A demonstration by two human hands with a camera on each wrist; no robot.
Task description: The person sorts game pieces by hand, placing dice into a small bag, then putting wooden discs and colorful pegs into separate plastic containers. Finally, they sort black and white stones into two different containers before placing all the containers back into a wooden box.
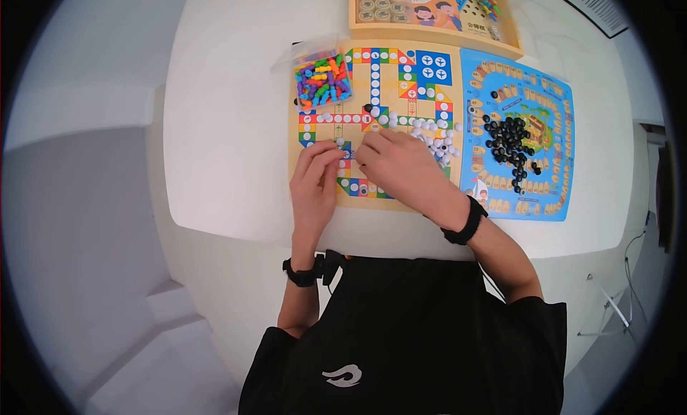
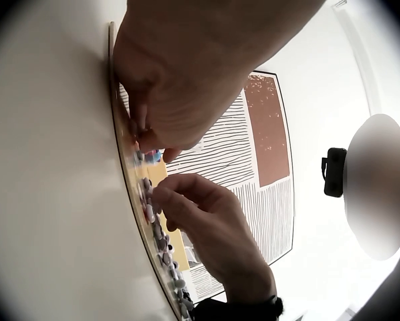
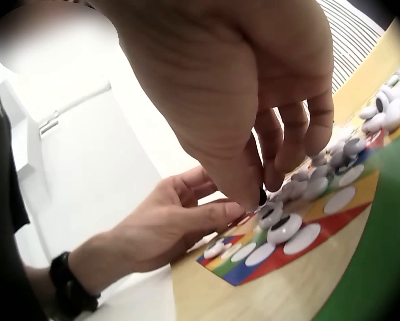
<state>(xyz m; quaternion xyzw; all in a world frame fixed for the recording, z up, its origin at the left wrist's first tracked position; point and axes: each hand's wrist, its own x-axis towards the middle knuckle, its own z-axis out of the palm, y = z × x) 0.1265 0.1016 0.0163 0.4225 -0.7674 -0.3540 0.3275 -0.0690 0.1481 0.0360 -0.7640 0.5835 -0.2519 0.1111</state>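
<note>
My right hand (image 1: 401, 164) is over the middle of a colourful flying-chess board (image 1: 295, 179). In the right wrist view, its thumb and bent fingers pinch a small round black game piece (image 3: 262, 196). White round game pieces (image 3: 284, 229), some showing a dark spot, lie just below those fingertips. Beside it, my left hand (image 1: 318, 172) rests its loosely bent fingers at the board, thumb apart from them. A white piece (image 1: 340, 142) lies near its fingertips. The left fingertips are partly hidden behind the right hand in the right wrist view.
A clear bag of coloured pegs (image 1: 322, 82) lies on the board's upper left. White pieces (image 1: 438, 139) cluster at its right. Many black pieces (image 1: 509, 143) lie on a blue board (image 1: 558, 193). A wooden box (image 1: 436, 34) stands behind, on the white table (image 1: 229, 143).
</note>
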